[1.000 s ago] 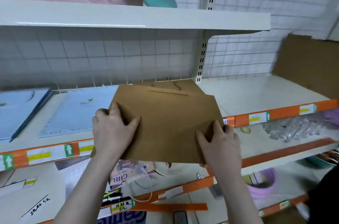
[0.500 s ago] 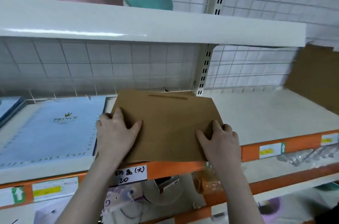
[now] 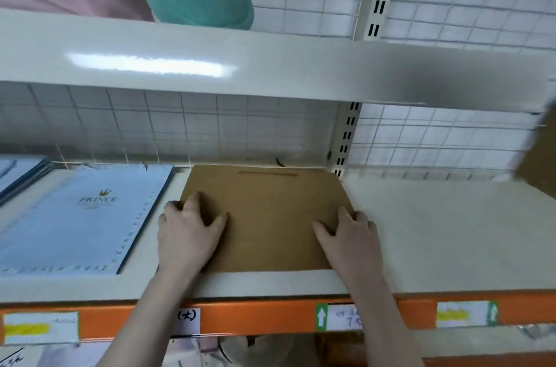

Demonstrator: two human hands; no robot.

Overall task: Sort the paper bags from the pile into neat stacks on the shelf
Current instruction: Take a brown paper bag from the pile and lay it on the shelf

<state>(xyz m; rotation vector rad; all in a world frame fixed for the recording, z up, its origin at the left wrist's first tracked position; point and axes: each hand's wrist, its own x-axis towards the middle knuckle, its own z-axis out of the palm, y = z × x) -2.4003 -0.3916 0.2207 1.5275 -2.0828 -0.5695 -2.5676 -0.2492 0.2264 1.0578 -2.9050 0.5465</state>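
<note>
Lying flat on the shelf point(image 3: 436, 240), the brown bag point(image 3: 267, 216) sits beside the blue bag point(image 3: 81, 216). Left hand point(image 3: 188, 234) and right hand point(image 3: 350, 239) press its near corners with fingers spread, gripping nothing.

Only word I can properly read from here is "PRINCE" with a little gold crown over it, printed on the pale blue bag point(image 3: 81, 216) lying flat on the shelf. On the orange shelf edge point(image 3: 255, 318) there's a white tag point(image 3: 188, 318) with a handwritten "(大)", partly behind the left forearm, and a price label point(image 3: 337, 317) with a white up-arrow on green plus scribbled writing that might include a 7. The yellow-striped labels point(image 3: 460, 314) are too blurry to make out.
</note>
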